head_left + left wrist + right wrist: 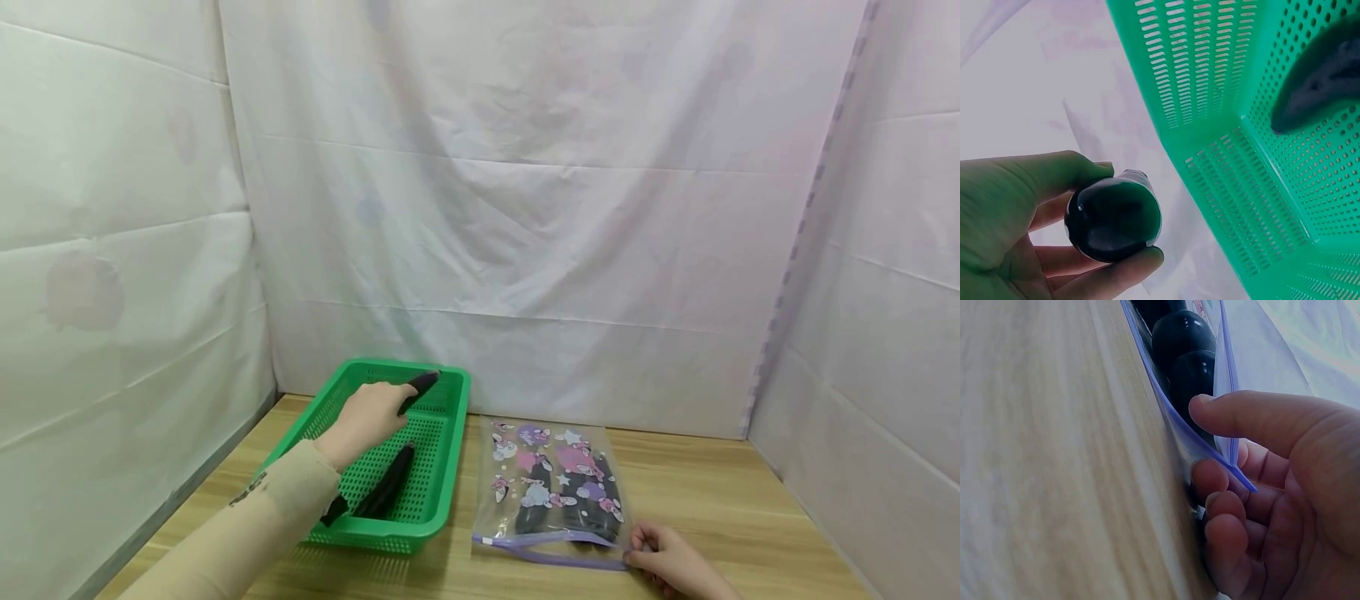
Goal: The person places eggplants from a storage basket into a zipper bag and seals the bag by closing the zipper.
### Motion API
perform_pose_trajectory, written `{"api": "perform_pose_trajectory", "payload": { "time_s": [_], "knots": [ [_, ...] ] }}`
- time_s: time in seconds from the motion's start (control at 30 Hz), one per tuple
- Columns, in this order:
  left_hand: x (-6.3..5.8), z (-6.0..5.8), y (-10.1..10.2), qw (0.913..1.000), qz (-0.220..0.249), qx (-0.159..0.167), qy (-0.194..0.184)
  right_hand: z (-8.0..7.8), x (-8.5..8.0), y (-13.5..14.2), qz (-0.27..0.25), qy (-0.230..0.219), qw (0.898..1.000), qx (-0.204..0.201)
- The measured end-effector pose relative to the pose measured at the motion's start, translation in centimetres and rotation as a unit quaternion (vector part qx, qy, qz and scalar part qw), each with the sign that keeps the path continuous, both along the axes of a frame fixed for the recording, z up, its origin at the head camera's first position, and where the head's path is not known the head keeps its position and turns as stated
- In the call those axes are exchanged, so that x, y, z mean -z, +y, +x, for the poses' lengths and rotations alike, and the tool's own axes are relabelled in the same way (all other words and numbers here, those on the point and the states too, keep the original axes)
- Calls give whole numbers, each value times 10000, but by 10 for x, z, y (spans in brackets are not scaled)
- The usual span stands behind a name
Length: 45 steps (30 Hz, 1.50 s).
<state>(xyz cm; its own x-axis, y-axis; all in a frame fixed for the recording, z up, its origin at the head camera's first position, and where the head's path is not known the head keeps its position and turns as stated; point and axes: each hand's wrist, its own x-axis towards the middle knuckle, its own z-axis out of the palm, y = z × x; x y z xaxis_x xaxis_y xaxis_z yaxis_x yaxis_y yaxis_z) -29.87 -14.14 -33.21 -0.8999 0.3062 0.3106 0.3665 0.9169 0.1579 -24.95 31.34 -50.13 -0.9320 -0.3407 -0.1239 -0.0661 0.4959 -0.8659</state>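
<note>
My left hand [371,423] grips a dark, glossy eggplant [422,387] above the far part of a green basket [457,442]. In the left wrist view, thumb and fingers curl round the held eggplant [1113,219], its rounded end toward the camera. Another eggplant [390,485] lies on the basket floor, and a dark piece shows beside my sleeve. At the right, a clear zip bag [551,454] with cartoon prints lies flat, holding several eggplants. My right hand [672,560] pinches the corner of its purple zip edge [1230,434]; the bag's mouth gapes there.
The wooden table [720,492] carries the basket on the left and the bag at centre right. White cloth [525,233] hangs behind and along both sides, close to the basket's far end.
</note>
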Motion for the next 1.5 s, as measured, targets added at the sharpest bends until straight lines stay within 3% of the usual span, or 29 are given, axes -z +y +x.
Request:
{"api": "perform_pose_trajectory", "payload": {
  "time_s": [0.47, 0.73, 1.17, 1.5],
  "knots": [
    [2, 12, 10, 9993, -12, 244, 281, 2, 0, 5, -105, 80, 9999, -75],
    [3, 15, 14, 9992, -29, 310, 264, 1, 1, 3, -122, 37, 9999, -101],
    [3, 25, 27, 9953, -140, 632, 715, -3, -1, 2, -146, 53, 9997, -164],
    [9, 32, 38, 9952, -66, 710, 677, 0, -1, 1, 8, 100, 9999, -127]
  ]
}}
